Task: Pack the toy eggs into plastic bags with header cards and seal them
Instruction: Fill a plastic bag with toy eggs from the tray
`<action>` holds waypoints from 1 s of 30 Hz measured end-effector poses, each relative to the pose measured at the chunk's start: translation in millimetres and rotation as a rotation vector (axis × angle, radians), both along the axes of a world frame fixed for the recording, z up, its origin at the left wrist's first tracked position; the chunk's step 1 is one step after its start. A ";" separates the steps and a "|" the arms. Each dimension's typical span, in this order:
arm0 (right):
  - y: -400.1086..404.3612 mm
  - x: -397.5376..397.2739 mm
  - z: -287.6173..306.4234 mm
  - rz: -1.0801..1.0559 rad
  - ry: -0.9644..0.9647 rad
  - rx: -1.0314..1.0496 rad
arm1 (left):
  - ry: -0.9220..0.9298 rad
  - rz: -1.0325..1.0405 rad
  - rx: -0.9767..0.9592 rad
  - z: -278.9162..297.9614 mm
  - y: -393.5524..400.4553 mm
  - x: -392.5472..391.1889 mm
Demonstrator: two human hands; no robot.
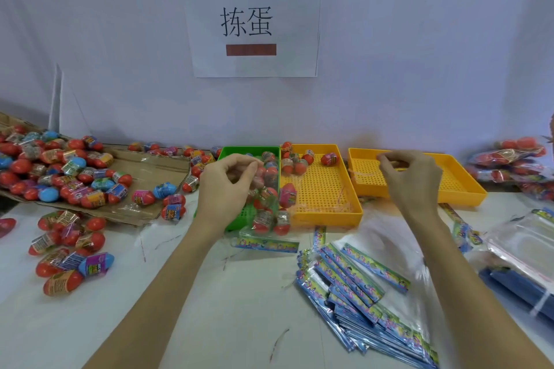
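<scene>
Pinching the top of a filled plastic bag [265, 210] in my left hand [227, 186] at centre frame, I let it hang straight down, toy eggs [271, 220] inside, its header card [266, 243] lowest, just over the desk [239, 308]. My right hand [410, 172], to the right and well apart, has its fingertips curled together over the far yellow tray [461, 186], seemingly nipping a thin strip I cannot make out. The bag's mouth lies left of that hand, so I judge the right must cross leftward to seal it.
</scene>
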State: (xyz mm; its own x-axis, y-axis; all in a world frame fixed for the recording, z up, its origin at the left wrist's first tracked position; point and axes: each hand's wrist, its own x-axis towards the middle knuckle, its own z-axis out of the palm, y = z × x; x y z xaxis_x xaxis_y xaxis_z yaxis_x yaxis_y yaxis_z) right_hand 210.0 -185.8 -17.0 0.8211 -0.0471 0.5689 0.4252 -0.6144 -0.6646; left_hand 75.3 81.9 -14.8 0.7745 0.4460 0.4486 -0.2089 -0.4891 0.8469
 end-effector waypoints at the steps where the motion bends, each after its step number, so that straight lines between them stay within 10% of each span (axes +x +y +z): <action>1: -8.4 5.8 -5.3 -0.019 0.058 -0.046 | 0.005 0.004 -0.010 -1.0 1.1 0.3; 15: -53.5 32.9 -15.2 -0.138 0.379 -0.392 | 0.061 -0.055 0.023 -3.6 -2.2 3.0; 19: -59.8 31.6 -10.6 -0.227 0.215 -0.292 | 0.067 -0.077 0.032 -2.4 -4.5 2.7; 30: -16.5 11.6 -6.4 0.129 0.206 -0.242 | 0.081 -0.097 0.049 -4.5 -7.2 3.5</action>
State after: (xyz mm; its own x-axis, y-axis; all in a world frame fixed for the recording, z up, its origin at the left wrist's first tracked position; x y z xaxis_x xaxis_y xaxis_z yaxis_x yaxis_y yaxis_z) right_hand 221.6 -202.3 -23.4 0.9103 0.1807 0.3724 0.3818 -0.7145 -0.5863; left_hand 78.8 74.6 -19.3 0.8475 0.3463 0.4023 -0.1890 -0.5114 0.8383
